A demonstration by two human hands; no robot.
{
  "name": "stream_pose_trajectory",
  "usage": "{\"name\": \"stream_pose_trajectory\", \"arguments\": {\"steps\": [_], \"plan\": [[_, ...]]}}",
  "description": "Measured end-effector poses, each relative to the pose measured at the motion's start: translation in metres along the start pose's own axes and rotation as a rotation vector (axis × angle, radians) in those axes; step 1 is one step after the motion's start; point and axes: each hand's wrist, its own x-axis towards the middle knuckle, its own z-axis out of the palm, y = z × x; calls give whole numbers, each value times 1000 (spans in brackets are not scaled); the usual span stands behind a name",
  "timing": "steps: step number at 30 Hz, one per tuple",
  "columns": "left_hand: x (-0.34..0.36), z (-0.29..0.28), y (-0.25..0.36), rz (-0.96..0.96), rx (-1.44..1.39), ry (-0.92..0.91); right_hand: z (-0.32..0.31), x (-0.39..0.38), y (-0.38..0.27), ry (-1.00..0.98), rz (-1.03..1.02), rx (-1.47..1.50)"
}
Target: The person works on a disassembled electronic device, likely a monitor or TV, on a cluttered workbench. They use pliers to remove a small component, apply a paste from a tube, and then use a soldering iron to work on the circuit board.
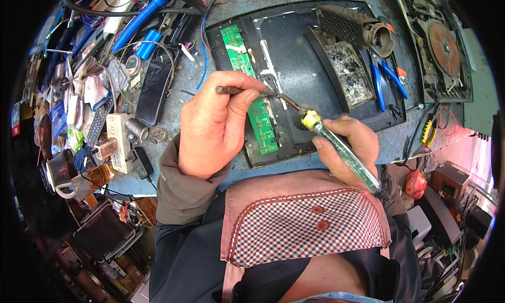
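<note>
My right hand (353, 145) is closed round the clear green handle of a soldering iron (336, 148), which has a yellow collar. Its metal shaft slants up and left over a black panel (302, 56). Between the thumb and fingers of my left hand (213, 121) is a slim dark rod-shaped tool (227, 90). That tool's far end and the iron's tip come close together just right of a long green circuit board (263, 128); whether they touch cannot be made out. The board lies along the panel's left side, partly hidden by my left hand.
On the panel's right rest a perforated metal housing (342, 24), a sooty plate (350, 74) and blue-handled pliers (380, 82). Clutter fills the left: a black phone-like slab (154, 100), a power strip (118, 140) and a glass mug (94, 181). An opened appliance (442, 45) stands far right.
</note>
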Motion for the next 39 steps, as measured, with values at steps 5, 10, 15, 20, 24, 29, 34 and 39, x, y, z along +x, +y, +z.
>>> {"name": "stream_pose_trajectory", "arguments": {"steps": [5, 10, 15, 20, 24, 29, 34, 39], "plan": [[-1, 1, 0, -36, -81, 63, -9, -6, -2, -10, 10, 57], [0, -1, -2, -37, -56, 29, -10, -6, -3, -21, 21, 52], [1, -1, -2, -21, -48, 18, -10, -3, -3, -34, -4, 43], [-1, -1, 0, -52, -73, 33, -9, -3, -1, -36, -4, 65], [-2, 0, 0, -34, -94, 22, -8, -3, 0, -24, -2, 11], [0, -1, 3, -19, -23, -6, -10, -1, -2, -29, -4, -2], [-1, -3, 5, -9, -8, -14, -11, 0, -2, -32, -21, 16], [-1, -1, 3, 7, -15, -23, -9, -2, -1, -33, -15, -26]]}}
